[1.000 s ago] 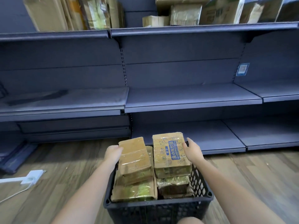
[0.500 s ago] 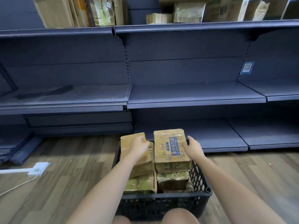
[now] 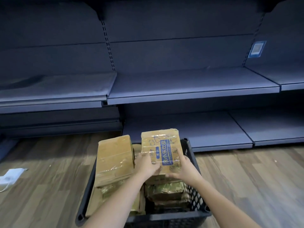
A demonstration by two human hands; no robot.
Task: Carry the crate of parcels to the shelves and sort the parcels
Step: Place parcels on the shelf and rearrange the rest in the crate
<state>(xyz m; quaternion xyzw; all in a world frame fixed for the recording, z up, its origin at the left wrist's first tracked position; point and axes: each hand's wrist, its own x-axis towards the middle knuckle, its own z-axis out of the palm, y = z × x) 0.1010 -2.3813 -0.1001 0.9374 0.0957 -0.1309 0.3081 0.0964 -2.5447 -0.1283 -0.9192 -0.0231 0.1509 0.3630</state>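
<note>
Now both hands, left hand (image 3: pixel 146 165) and right hand (image 3: pixel 184 170), grasp printed parcel (image 3: pixel 162 151) over crate (image 3: pixel 191 163); wood floor (image 3: pixel 49 162), blue shelves (image 3: pixel 189 86).

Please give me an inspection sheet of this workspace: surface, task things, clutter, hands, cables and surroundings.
Surface: wood-pattern floor; the black crate stands on it.
Job's things: blue-printed parcel on top of the right stack in the crate; plain taped parcel on top at left; more parcels below.
Clutter: nothing seen.
Grippers: left hand and right hand both hold the blue-printed parcel.
Cables: white power strip with its cord on the floor, far left.
Surroundings: dark shelves; blue label on the back panel.
</note>
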